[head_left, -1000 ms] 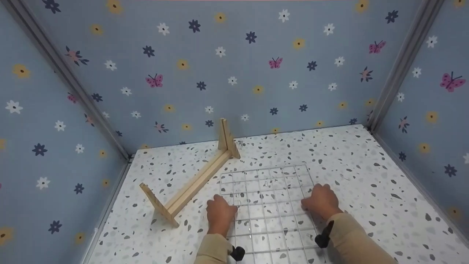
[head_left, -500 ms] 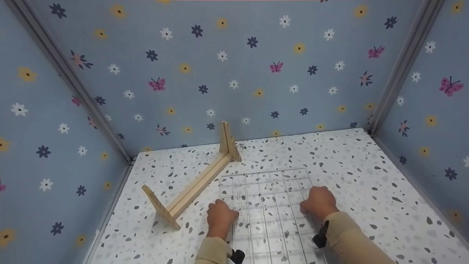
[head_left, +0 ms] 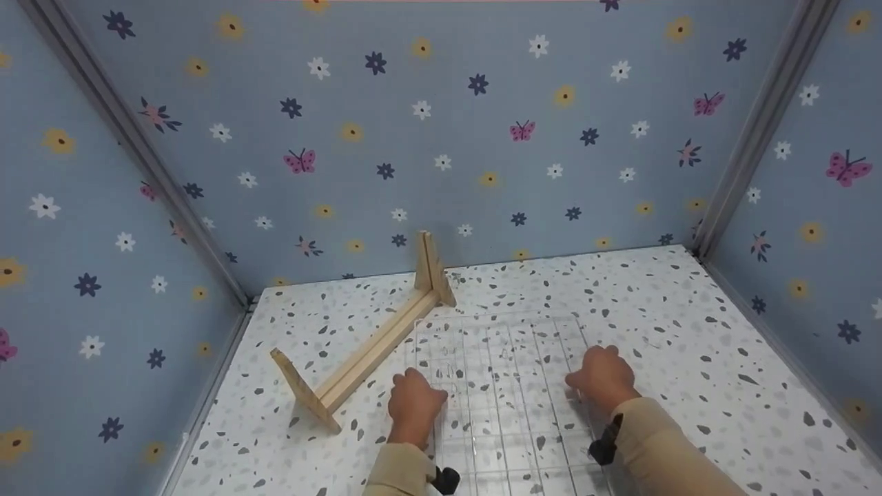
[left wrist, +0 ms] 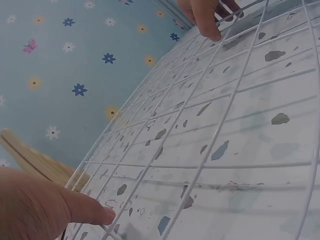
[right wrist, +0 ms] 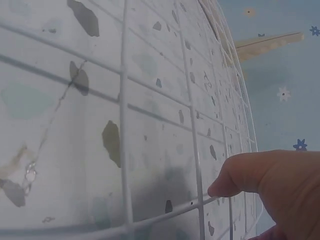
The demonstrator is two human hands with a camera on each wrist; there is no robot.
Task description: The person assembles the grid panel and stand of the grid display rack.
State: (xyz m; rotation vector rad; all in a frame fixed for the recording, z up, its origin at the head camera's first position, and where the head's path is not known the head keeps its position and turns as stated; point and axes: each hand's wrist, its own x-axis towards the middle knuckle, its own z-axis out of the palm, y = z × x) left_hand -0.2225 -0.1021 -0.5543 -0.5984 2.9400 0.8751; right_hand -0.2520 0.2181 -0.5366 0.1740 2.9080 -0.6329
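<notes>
A white wire grid panel point(left wrist: 235, 92) spans the space between my two hands. My left hand point(head_left: 413, 406) grips its left edge, the thumb lying over a wire in the left wrist view. On the opposite edge, my right hand point(head_left: 601, 379) holds the panel, its thumb point(right wrist: 235, 175) pressed on a wire near a crossing. Wire shadows fall on the surface beneath, offset from the wires. Left of the panel stands a wooden stand point(head_left: 379, 351), a long grooved rail with an upright piece at each end. The panel's far left corner comes close to the rail.
The white speckled tabletop point(head_left: 661, 324) extends around the panel and stand. Blue flower-patterned walls point(head_left: 441, 138) enclose it at the back and both sides, with grey metal strips point(head_left: 751, 131) at the corners. The stand's far upright is close to the back wall.
The head view has tilted up slightly. Against the tabletop, the panel's far edge has shifted a little, its left corner higher in view. Both hands keep their grip; the stand stays put.
</notes>
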